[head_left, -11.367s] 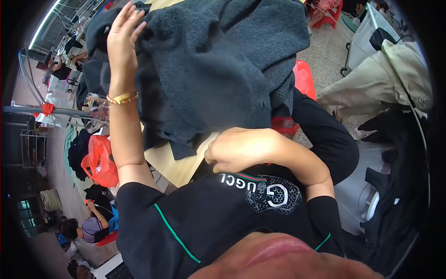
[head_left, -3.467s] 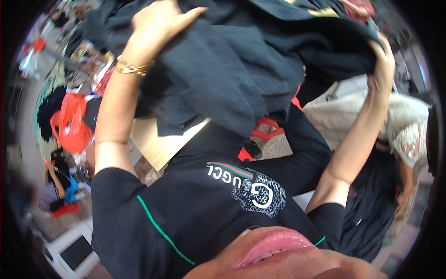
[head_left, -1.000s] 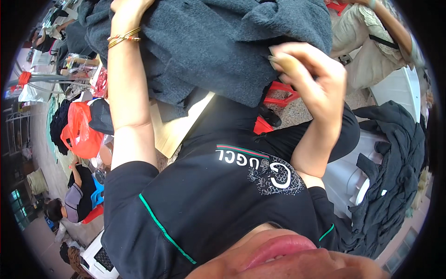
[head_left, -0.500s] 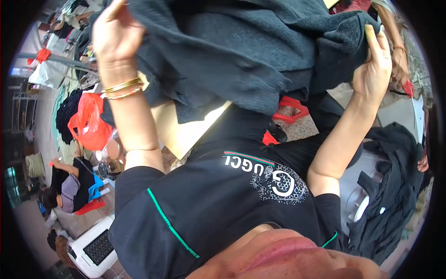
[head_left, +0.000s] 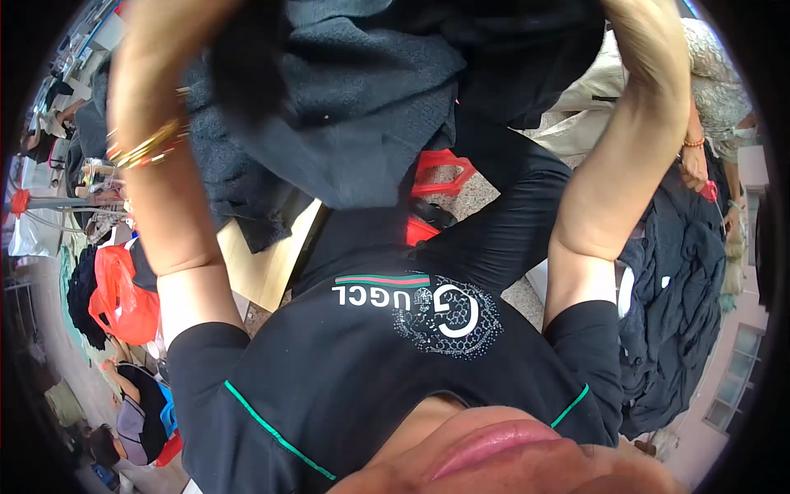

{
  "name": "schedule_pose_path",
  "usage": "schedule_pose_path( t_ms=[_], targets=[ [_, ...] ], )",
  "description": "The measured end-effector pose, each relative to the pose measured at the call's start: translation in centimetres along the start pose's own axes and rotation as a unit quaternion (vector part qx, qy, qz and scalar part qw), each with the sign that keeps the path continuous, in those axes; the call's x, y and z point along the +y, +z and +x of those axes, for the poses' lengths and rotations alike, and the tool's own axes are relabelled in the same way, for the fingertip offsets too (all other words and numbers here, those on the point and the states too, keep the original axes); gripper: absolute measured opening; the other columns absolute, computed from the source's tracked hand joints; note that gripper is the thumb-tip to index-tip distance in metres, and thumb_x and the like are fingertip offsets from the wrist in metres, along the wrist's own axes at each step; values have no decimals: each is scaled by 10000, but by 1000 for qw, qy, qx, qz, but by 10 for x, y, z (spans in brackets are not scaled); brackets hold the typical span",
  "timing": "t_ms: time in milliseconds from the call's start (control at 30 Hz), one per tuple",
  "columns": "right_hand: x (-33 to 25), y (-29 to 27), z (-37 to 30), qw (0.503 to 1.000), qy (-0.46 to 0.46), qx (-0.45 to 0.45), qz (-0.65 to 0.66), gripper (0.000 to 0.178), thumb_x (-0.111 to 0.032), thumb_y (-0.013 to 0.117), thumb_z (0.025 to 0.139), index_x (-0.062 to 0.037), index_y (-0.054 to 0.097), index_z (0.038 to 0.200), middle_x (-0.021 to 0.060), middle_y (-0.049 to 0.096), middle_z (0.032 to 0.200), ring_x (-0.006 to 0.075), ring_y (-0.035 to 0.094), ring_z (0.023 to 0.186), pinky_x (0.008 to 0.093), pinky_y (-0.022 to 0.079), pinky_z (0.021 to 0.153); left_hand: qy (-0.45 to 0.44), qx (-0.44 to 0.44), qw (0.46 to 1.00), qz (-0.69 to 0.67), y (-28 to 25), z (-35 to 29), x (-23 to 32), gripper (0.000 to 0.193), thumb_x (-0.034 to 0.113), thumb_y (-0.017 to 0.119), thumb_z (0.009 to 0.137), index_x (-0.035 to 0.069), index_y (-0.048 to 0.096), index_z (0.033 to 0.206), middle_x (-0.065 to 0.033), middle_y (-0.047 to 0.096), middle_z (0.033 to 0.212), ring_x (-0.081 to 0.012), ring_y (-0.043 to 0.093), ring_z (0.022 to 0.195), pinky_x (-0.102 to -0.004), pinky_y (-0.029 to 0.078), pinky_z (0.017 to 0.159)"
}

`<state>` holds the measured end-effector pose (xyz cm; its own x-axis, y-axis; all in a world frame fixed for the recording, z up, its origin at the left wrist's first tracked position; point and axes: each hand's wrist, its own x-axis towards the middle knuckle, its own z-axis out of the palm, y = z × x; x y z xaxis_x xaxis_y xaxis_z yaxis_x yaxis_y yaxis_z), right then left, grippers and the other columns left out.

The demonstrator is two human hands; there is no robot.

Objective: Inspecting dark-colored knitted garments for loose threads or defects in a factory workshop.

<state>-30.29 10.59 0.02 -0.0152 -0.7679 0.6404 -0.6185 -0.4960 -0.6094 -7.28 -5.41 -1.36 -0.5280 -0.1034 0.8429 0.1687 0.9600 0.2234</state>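
Observation:
A large dark grey cloth (head_left: 362,74) lies and hangs in folds above my lap, between my two raised arms. Its lower edge droops over my black trousers. My left hand (head_left: 177,29), blurred by motion, reaches up at the cloth's left side, with gold bangles on the wrist. At the right, my right hand (head_left: 646,20) is beside the cloth's upper right part. The top edge of the picture cuts off the fingers of both hands, so their grip is hidden.
A pale wooden board (head_left: 300,247) sits left of my lap, near a red plastic bag (head_left: 123,296). Red plastic (head_left: 444,171) shows beneath the cloth. Dark cloth (head_left: 671,305) is heaped at right, beside another person's hand (head_left: 695,169). A person (head_left: 140,412) sits at lower left.
Both my hands have moved up, taking their fingers out of the picture. The cloth has shifted left and its folds have changed. The view has turned somewhat.

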Motion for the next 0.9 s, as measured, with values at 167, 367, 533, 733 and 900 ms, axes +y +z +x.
schedule_pose_path(
  t_ms=[167, 367, 533, 733, 900],
  targets=[
    [16, 16, -10, 995, 36, -34, 87, 239, -31, 697, 873, 38, 702, 1102, 92, 723, 995, 117, 664, 873, 223, 535, 785, -244, -213, 893, -313, 76, -27, -16, 88, 89, 657, 920, 3, 642, 924, 36, 589, 808, -51, 513, 746, -214, 425, 662],
    [86, 39, -71, 989, 146, 32, 8, 351, -74, 733, 843, 28, 643, 1166, 54, 682, 1057, 107, 617, 934, 270, 500, 843, -284, -30, 893, -348, 54, -59, -78, 193, 149, 605, 952, -11, 636, 1057, -3, 614, 989, -86, 538, 905, -235, 406, 826],
    [108, 46, -131, 947, 294, 37, 126, 303, -45, 706, 864, 15, 649, 1155, 21, 680, 1049, 89, 595, 951, 252, 484, 841, -240, 35, 896, -373, 66, -59, -77, 233, 134, 566, 977, -16, 627, 1144, -8, 639, 1088, -69, 564, 1013, -219, 423, 935],
    [109, 42, -146, 951, 227, 155, 139, 320, -16, 641, 907, 25, 614, 1223, 70, 655, 1167, 133, 581, 1094, 273, 431, 972, -237, 9, 897, -373, 66, -59, -75, 225, 144, 562, 987, -8, 627, 1140, 9, 634, 1072, -59, 555, 1021, -212, 411, 944],
    [99, 20, -133, 945, 210, 235, 92, 211, -28, 648, 907, -10, 614, 1115, 17, 637, 1034, 51, 597, 865, 186, 463, 779, -224, 18, 917, -330, 71, -57, -64, 221, 168, 586, 978, -3, 634, 1109, 27, 609, 1035, -50, 533, 972, -200, 405, 889]
  ],
)
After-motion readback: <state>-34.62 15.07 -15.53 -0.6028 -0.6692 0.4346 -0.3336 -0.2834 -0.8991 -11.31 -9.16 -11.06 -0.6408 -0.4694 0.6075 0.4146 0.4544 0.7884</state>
